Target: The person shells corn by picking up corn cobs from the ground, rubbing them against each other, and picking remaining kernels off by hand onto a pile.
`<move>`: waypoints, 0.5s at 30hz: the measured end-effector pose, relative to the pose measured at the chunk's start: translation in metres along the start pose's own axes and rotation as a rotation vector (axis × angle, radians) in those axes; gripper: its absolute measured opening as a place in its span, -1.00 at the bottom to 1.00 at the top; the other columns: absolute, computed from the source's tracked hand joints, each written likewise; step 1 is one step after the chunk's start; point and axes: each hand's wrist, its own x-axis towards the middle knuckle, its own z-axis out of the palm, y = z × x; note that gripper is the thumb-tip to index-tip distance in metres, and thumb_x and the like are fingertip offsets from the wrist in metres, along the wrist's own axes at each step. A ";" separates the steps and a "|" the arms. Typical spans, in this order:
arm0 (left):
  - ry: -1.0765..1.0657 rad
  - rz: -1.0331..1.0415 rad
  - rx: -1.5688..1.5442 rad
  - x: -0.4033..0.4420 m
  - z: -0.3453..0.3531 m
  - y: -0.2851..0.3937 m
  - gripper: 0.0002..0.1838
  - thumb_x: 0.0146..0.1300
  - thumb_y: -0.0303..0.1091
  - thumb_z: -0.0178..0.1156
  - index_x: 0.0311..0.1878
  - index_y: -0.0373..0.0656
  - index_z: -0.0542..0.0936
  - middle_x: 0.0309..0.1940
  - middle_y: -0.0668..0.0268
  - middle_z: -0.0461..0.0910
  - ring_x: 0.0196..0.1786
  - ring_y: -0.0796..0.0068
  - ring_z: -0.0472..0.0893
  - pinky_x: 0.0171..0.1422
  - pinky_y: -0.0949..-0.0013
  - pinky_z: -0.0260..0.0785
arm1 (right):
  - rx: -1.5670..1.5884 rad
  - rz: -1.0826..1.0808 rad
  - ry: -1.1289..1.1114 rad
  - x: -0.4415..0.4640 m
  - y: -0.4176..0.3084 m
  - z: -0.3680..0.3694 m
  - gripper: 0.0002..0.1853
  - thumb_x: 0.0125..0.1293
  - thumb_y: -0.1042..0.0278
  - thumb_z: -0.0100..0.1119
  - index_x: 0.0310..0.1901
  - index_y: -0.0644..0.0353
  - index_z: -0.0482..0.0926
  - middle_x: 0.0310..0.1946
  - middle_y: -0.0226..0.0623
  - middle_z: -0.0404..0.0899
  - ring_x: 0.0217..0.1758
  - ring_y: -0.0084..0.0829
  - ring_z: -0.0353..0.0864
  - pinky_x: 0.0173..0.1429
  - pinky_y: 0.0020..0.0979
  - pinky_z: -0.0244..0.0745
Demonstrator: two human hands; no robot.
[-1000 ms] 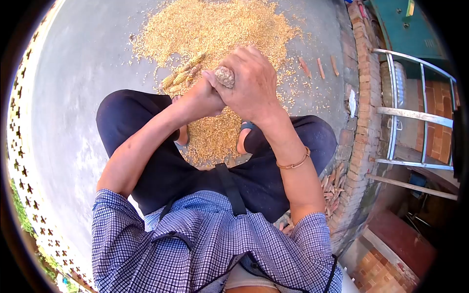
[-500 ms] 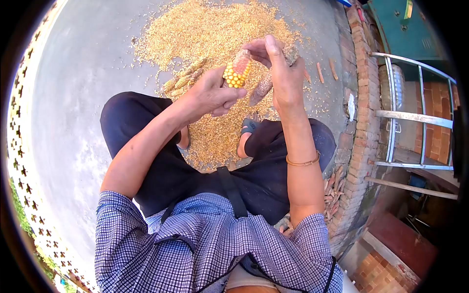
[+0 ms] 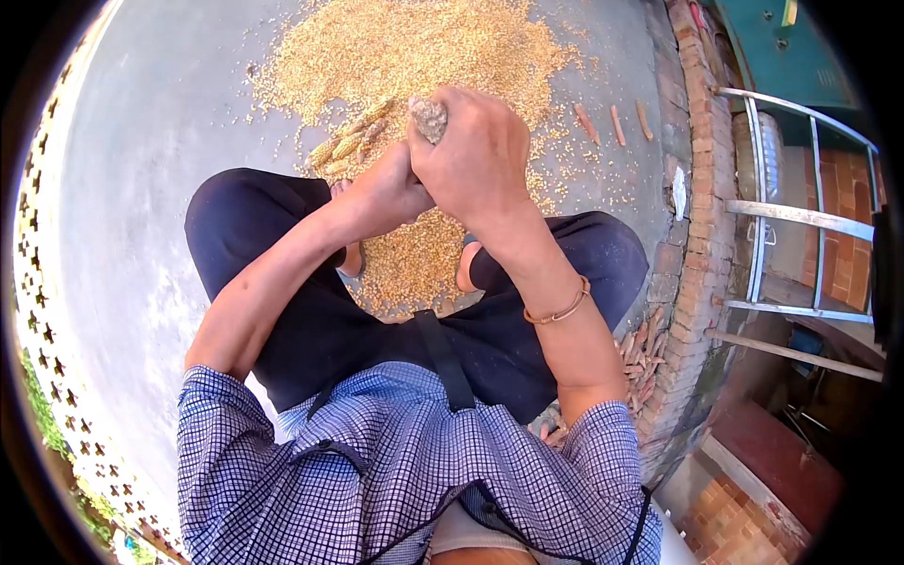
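I have the right grip clenched around a cob, its rough, greyish end poking out on that grip's left side. The left grip presses in from below and to the left; its fingers are hidden, so I cannot tell what, if anything, it holds. I read the step as a firm two-handed rub or twist. To do it well, I would seat the cob deep in the right palm so it cannot slip, spread the pressure evenly, and turn from the wrists, with the left thumb clear of the pinch. I would work low, over the loose kernels on the floor below both grips. The partly yellow ears lie near, just beyond the left grip; thin reddish cobs lie right of the right grip, well apart.
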 end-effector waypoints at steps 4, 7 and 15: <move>-0.081 -0.023 0.173 0.006 0.002 -0.010 -0.76 0.21 -0.53 0.18 -0.08 -0.42 0.47 -0.43 0.17 0.62 -0.33 0.35 0.61 -0.22 0.26 0.46 | -0.010 0.262 -0.111 0.011 0.004 -0.003 -0.75 0.15 0.22 0.37 -0.42 0.27 0.63 -0.52 -0.12 0.63 -0.47 -0.15 0.62 -0.32 -0.22 0.48; -0.072 -0.156 0.228 0.010 0.002 0.005 -0.76 0.25 -0.44 0.26 -0.13 -0.36 0.47 -0.41 0.23 0.57 -0.34 0.44 0.58 -0.27 0.33 0.43 | 0.314 0.597 -0.183 0.019 0.026 0.001 -0.69 0.26 0.12 0.31 -0.42 0.24 0.65 -0.53 -0.22 0.66 -0.49 -0.34 0.62 -0.33 -0.31 0.48; -0.158 -0.502 -0.389 0.014 -0.011 0.016 -0.76 0.34 -0.26 0.27 -0.23 -0.16 0.43 -0.61 0.54 0.33 -0.63 0.78 0.26 -0.59 0.56 0.07 | 0.840 0.405 -0.087 0.011 0.028 -0.027 -0.65 0.35 0.07 0.26 -0.23 0.28 0.66 -0.33 -0.22 0.66 -0.20 -0.44 0.62 -0.09 -0.39 0.49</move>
